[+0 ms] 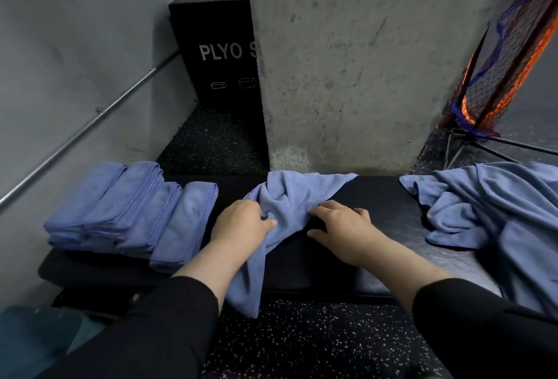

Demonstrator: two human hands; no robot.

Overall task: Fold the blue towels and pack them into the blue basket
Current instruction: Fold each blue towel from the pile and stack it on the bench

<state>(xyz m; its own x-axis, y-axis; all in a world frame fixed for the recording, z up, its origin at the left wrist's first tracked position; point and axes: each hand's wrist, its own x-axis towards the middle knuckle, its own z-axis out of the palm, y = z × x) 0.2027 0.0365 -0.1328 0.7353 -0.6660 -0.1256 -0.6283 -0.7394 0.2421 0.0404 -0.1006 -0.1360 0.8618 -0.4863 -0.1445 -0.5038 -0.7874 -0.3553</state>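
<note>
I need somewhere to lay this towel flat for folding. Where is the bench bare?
The widest bare patch of the bench lies between the crumpled towel under both hands and the unfolded pile on the right. A narrower strip runs between the folded stack and the left hand. Both ends are crowded.

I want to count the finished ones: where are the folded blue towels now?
The folded towels lie in a row at the bench's left end, left of the left hand.
</note>
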